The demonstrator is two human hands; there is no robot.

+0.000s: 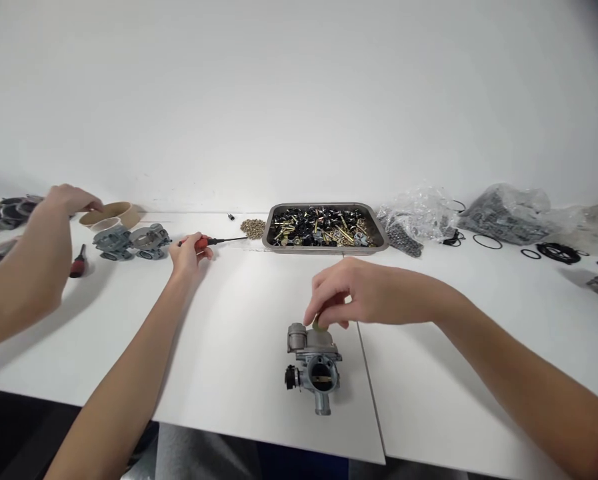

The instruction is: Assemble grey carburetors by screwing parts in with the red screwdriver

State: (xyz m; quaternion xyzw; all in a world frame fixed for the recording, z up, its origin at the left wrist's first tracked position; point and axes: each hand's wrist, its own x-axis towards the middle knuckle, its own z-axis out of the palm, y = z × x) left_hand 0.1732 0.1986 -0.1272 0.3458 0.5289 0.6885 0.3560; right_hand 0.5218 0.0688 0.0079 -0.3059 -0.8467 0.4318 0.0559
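My left hand [193, 252] is closed around the red handle of a screwdriver [221, 240]. The blade points right, its tip beside a pile of small brass-coloured parts [253, 229]. In front of me a grey metal carburetor [321, 353] stands on the white table, its round bore facing me and a black knob-like fitting on its left side. Over its top my right hand [341, 293] is closed, thumb and fingers pinching a small brass-coloured piece [319, 325]. The fingers partly cover that piece, so its exact kind is unclear.
Behind the carburetor sits a metal tray [326, 249] of mixed black and brass parts. Plastic bags [503, 213] of parts and black rings [557, 253] lie right. At left are two carburetors [131, 241], another screwdriver [78, 264] and a co-worker's hand [73, 199] at a tan round container [123, 212].
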